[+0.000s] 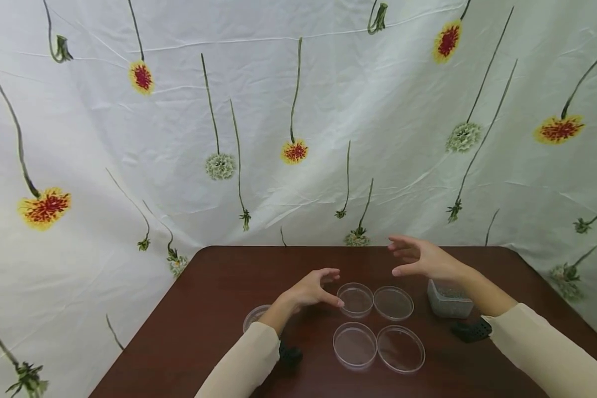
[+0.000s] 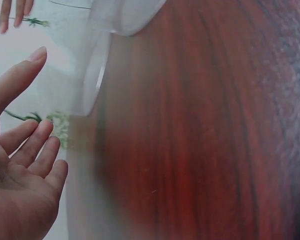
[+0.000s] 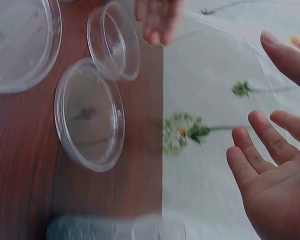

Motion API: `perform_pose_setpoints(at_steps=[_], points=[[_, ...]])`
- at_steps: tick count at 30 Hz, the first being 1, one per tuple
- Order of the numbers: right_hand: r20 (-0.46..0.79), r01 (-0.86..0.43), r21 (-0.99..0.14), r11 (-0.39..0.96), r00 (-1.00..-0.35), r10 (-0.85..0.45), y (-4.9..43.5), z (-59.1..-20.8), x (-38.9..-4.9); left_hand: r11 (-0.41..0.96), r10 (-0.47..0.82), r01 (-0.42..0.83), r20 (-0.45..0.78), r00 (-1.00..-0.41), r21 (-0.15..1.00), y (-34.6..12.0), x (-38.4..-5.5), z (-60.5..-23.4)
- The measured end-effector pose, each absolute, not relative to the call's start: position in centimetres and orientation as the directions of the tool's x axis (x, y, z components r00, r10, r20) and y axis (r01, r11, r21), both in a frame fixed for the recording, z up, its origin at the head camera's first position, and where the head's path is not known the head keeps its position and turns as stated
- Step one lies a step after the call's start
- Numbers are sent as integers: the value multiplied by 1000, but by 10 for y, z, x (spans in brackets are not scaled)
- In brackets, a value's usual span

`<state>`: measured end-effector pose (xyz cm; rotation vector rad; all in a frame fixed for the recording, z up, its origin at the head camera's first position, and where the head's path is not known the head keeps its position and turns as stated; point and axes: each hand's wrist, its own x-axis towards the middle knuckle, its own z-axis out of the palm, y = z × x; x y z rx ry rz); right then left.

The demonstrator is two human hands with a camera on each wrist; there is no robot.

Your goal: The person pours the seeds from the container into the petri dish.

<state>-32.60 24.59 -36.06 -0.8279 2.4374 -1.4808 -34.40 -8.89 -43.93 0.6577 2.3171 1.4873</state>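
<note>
My left hand point(image 1: 312, 288) hovers beside the back-left petri dish point(image 1: 355, 301), its thumb overlapping the rim in the head view. Its fingers are loosely bent, and nothing lies in the palm in the left wrist view. Higher and farther right, my right hand point(image 1: 425, 260) is held in the air with fingers spread and the palm bare point(image 3: 280, 185). Close to the back-left dish is a second clear round piece point(image 1: 393, 303). In front of them lie a shallow dish point(image 1: 355, 345) and a flat clear round piece point(image 1: 400, 349), side by side.
A clear plastic box point(image 1: 448, 301) with small contents stands under my right forearm. Another round dish point(image 1: 255, 316) is partly hidden behind my left forearm. Dark perforated gear point(image 1: 472, 330) shows by the right sleeve. A flowered white cloth point(image 1: 258, 127) hangs behind the brown table point(image 1: 219, 276).
</note>
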Motion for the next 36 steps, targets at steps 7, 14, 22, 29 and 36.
perform_pose_setpoints(at_steps=[7,14,22,29,36], points=[[124,-328,-866,376,-872,-474,286,-357,-315,396,520,191,-47,-853,898,-80,-348,-451],[154,-330,-812,481,-917,-369,319,-359,-304,420,519,194,-59,-853,887,-77,-345,-455],[186,-329,-773,543,-935,-301,354,-380,-296,429,500,187,-60,-864,884,-75,-342,-461],[134,-277,-870,408,-929,-345,375,-413,-293,433,490,191,-52,-870,881,-73,-343,-462],[53,-224,-909,352,-899,-434,387,-443,-294,434,493,203,-43,-869,878,-75,-342,-461]])
